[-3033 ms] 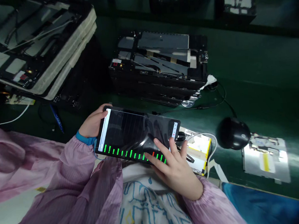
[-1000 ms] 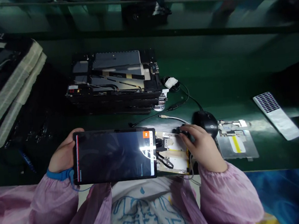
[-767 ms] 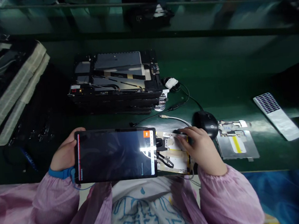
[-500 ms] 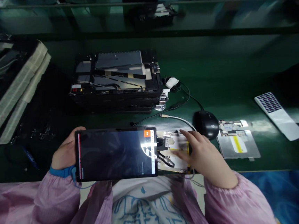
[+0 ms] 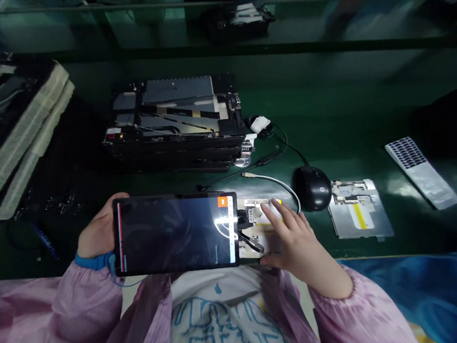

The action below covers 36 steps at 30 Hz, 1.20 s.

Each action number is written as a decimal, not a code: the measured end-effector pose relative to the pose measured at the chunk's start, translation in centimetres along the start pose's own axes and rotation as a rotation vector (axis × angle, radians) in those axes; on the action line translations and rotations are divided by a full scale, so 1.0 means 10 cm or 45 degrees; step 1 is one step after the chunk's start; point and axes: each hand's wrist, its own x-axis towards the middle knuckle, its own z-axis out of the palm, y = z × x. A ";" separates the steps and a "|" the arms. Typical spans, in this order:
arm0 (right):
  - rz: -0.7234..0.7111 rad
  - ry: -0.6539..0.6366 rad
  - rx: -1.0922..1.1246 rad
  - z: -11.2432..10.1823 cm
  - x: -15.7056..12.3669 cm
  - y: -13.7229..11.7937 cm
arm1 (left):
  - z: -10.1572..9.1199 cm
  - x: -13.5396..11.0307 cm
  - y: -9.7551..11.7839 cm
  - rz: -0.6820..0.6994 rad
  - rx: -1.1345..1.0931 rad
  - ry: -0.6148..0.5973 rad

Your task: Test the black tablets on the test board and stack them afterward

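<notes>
My left hand [image 5: 99,228], with a blue wrist strap, grips a tablet screen [image 5: 174,235] by its left end; the fingers are partly hidden behind it. The display is lit, mostly dark, with an orange patch and a white strip at the right. Short black cables [image 5: 251,241] run from its right side to a silvery board-and-battery assembly [image 5: 251,204]. Over that assembly lies my right hand [image 5: 298,240], fingers spread, thumb near its lower edge. Whether the fingertips press on it I cannot tell.
Behind the screen stands a stack of dark tablet frames [image 5: 182,154]; more taped frames [image 5: 30,146] lie at left. A white cable [image 5: 273,179], a round black device [image 5: 313,188], a second battery assembly [image 5: 360,218] and a label sheet [image 5: 424,175] are to the right.
My right hand has shifted slightly left and its fingers now reach further over the battery assembly. My left hand still holds the screen; the whole view has shifted a little.
</notes>
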 end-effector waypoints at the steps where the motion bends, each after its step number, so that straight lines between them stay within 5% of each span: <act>1: 0.000 0.003 0.020 0.00 0.01 0.02 | 0.00 0.00 0.00 0.012 0.002 -0.012; 10: 0.018 0.134 0.275 -0.06 0.07 -0.06 | 0.01 0.01 0.02 0.019 0.002 -0.046; 16: -0.474 0.476 0.584 -0.19 0.03 -0.35 | 0.03 0.03 0.01 0.035 0.032 0.014; 22: -0.676 0.434 0.469 -0.04 0.00 -0.52 | 0.03 0.02 0.01 0.001 0.054 0.090; 25: -0.630 0.508 0.464 -0.05 0.02 -0.47 | 0.02 0.03 0.01 -0.011 0.076 0.122; 29: -0.223 0.627 0.544 -0.11 0.16 -0.23 | 0.03 0.05 0.03 -0.045 0.078 0.169; 32: -0.043 0.439 0.435 -0.06 0.33 -0.05 | 0.07 0.04 0.05 -0.065 0.089 0.222; 36: -0.054 0.284 0.240 0.05 0.49 0.04 | 0.10 0.03 0.08 -0.072 0.103 0.241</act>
